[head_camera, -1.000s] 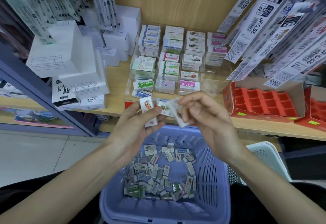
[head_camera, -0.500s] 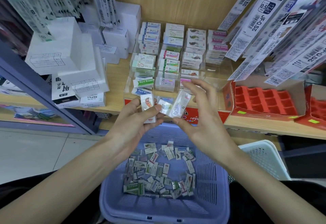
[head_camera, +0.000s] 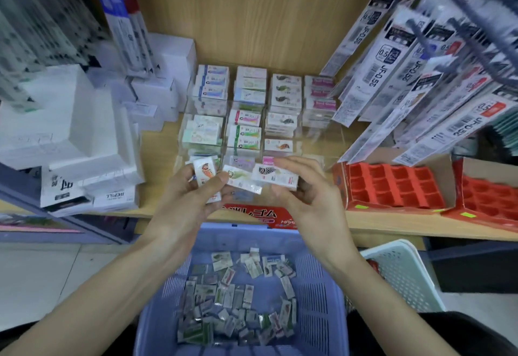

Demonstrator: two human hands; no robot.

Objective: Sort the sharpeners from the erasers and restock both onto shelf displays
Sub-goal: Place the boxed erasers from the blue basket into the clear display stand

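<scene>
Two erasers [head_camera: 205, 174] in left hand [head_camera: 182, 207] pinch, third eraser [head_camera: 274, 177] in right hand [head_camera: 311, 207] pinch, above basket [head_camera: 322, 285].

The left hand [head_camera: 182, 204] is gripping a white orange-printed eraser [head_camera: 205, 172], a white green-printed eraser [head_camera: 241, 180] is showing just beside it, and the right hand [head_camera: 314, 210] is pinching a white black-printed eraser [head_camera: 273, 176] with a scale-like pattern. A lavender-blue basket [head_camera: 322, 299] with slotted walls is holding wrapped pieces [head_camera: 232, 299] in white, green and red. On the pale wood-grain shelf [head_camera: 392, 224], a red label [head_camera: 252, 212] with white characters is showing at the front edge, and red gridded trays [head_camera: 392, 184] are sitting toward the right edge.
</scene>
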